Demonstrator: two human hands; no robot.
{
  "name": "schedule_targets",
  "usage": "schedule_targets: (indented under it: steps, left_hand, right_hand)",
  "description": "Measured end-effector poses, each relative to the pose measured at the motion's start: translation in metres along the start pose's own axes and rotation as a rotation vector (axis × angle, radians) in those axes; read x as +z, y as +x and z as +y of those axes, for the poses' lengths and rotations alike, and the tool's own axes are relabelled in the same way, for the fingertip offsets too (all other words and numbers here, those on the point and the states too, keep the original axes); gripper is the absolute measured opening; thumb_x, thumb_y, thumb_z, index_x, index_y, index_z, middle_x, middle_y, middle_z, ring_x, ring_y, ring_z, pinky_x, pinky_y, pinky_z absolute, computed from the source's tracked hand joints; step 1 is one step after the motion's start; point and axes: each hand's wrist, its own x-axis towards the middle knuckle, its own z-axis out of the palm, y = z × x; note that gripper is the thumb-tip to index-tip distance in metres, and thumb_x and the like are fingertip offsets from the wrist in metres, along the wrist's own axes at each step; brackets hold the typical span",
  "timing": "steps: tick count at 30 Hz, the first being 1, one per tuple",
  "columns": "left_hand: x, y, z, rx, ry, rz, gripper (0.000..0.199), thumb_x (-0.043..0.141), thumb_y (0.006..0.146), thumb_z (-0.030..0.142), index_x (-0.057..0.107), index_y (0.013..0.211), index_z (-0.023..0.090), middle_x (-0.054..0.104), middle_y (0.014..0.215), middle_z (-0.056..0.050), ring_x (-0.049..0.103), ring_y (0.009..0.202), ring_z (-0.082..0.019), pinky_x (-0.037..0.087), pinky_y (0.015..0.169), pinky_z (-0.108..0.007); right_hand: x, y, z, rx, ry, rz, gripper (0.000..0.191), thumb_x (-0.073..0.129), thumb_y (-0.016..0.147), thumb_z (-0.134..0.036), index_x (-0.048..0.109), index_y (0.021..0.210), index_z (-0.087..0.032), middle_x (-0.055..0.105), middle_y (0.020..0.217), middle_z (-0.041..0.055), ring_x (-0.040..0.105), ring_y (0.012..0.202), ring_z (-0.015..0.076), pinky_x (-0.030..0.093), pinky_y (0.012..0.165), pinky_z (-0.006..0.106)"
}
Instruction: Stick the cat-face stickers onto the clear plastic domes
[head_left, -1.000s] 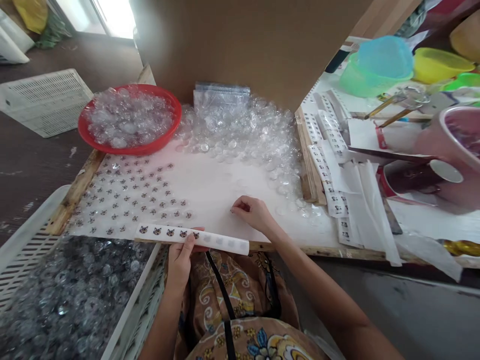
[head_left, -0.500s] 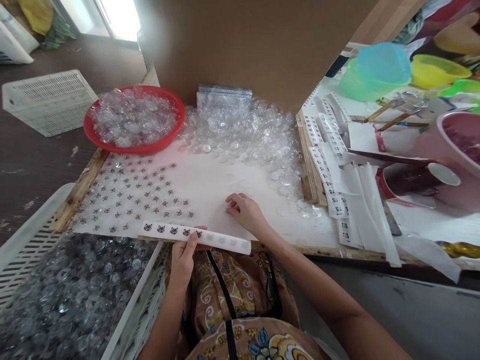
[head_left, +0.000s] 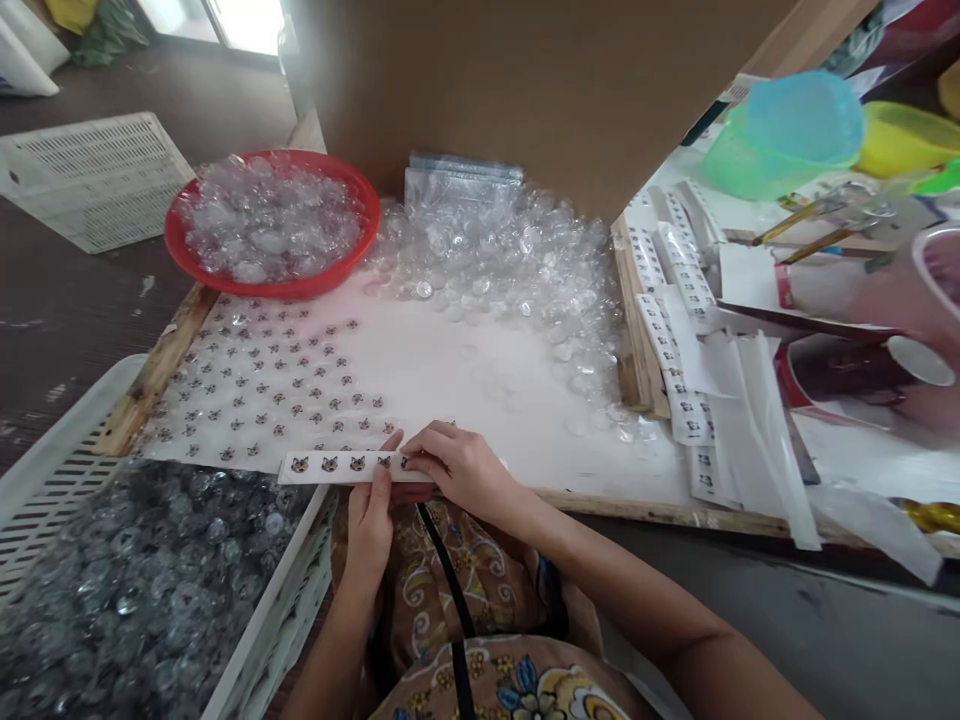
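Observation:
A white strip of cat-face stickers (head_left: 330, 467) lies level at the table's front edge. My left hand (head_left: 375, 510) pinches it from below, thumb on top between the printed faces. Closed fingers of my right hand (head_left: 457, 465) meet the strip at one sticker near its right part; the fingertips partly cover that sticker. Behind the strip, on the left of the white tabletop (head_left: 435, 370), rows of clear discs with cat-face stickers (head_left: 277, 385) are laid out. Plain clear discs (head_left: 525, 260) are heaped toward the back.
A red basin (head_left: 300, 288) full of clear pieces stands at back left. Below left, a white crate (head_left: 247, 630) holds many clear pieces. A cardboard panel (head_left: 510, 90) rises behind. More sticker strips (head_left: 679, 375), a dark roll (head_left: 847, 368) and bowls (head_left: 787, 130) lie to the right.
My right hand has moved left and down from above the white tabletop onto the sticker strip. My left hand still holds the strip, which now lies more level. The view has shifted slightly.

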Motion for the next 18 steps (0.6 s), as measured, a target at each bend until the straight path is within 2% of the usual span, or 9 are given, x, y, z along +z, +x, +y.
schedule_targets:
  steps: [2, 4, 6, 9, 11, 13, 18]
  left_hand:
    - [0.000, 0.001, 0.000, -0.029, 0.002, 0.009, 0.067, 0.062, 0.087, 0.063, 0.067, 0.130, 0.012, 0.078, 0.106, -0.015, 0.077, 0.091, -0.032, 0.065, 0.077, -0.044]
    - [0.002, 0.001, 0.002, -0.035, 0.016, 0.041, 0.068, 0.063, 0.085, 0.065, 0.070, 0.125, 0.010, 0.079, 0.097, -0.015, 0.077, 0.086, -0.031, 0.065, 0.074, -0.043]
    - [0.004, 0.001, 0.005, -0.028, 0.022, 0.069, 0.068, 0.065, 0.084, 0.066, 0.072, 0.120, 0.009, 0.079, 0.093, -0.014, 0.077, 0.081, -0.030, 0.065, 0.071, -0.040]
    - [0.005, 0.000, 0.007, -0.020, 0.028, 0.082, 0.068, 0.065, 0.083, 0.066, 0.073, 0.118, 0.008, 0.079, 0.086, -0.012, 0.077, 0.074, -0.027, 0.064, 0.067, -0.037]
    - [0.005, 0.000, 0.007, -0.022, 0.038, 0.078, 0.068, 0.064, 0.083, 0.066, 0.074, 0.116, 0.008, 0.079, 0.082, -0.012, 0.077, 0.070, -0.027, 0.064, 0.064, -0.036]
    - [0.004, 0.001, 0.006, -0.017, 0.047, 0.076, 0.068, 0.063, 0.084, 0.067, 0.074, 0.115, 0.008, 0.079, 0.084, -0.012, 0.076, 0.068, -0.026, 0.063, 0.062, -0.034]
    - [0.003, 0.002, 0.005, 0.015, 0.045, 0.069, 0.063, 0.064, 0.085, 0.065, 0.075, 0.111, 0.008, 0.080, 0.091, -0.013, 0.075, 0.063, -0.023, 0.062, 0.058, -0.031]
  right_hand:
    - [0.001, -0.004, 0.002, -0.054, 0.032, 0.089, 0.013, 0.057, 0.096, -0.016, 0.068, 0.092, -0.021, 0.070, 0.094, 0.0058, 0.067, 0.088, 0.0166, 0.052, 0.078, 0.029]
    - [-0.010, -0.005, 0.008, -0.053, 0.103, 0.191, 0.012, 0.058, 0.095, -0.019, 0.068, 0.087, -0.022, 0.069, 0.097, 0.0065, 0.067, 0.093, 0.0171, 0.053, 0.080, 0.029]
    - [-0.031, -0.003, 0.021, 0.051, 0.148, 0.311, 0.009, 0.062, 0.092, -0.025, 0.067, 0.084, -0.022, 0.068, 0.093, 0.0055, 0.066, 0.088, 0.0170, 0.053, 0.074, 0.029]
    - [-0.071, 0.000, 0.051, 0.348, 0.072, 0.453, 0.010, 0.065, 0.086, -0.031, 0.065, 0.082, -0.022, 0.066, 0.076, 0.0016, 0.058, 0.066, 0.0144, 0.047, 0.062, 0.027]
    - [-0.090, 0.000, 0.070, 0.495, -0.028, 0.410, 0.010, 0.066, 0.082, -0.030, 0.064, 0.077, -0.022, 0.065, 0.071, 0.0003, 0.054, 0.061, 0.0136, 0.044, 0.060, 0.027]
    - [-0.099, -0.001, 0.084, 0.558, -0.094, 0.336, 0.008, 0.065, 0.080, -0.029, 0.065, 0.075, -0.022, 0.066, 0.071, 0.0003, 0.054, 0.061, 0.0138, 0.043, 0.061, 0.028]
    - [-0.093, 0.002, 0.095, 0.552, -0.149, 0.274, 0.007, 0.062, 0.078, -0.027, 0.066, 0.076, -0.022, 0.069, 0.074, 0.0008, 0.057, 0.064, 0.0146, 0.044, 0.065, 0.028]
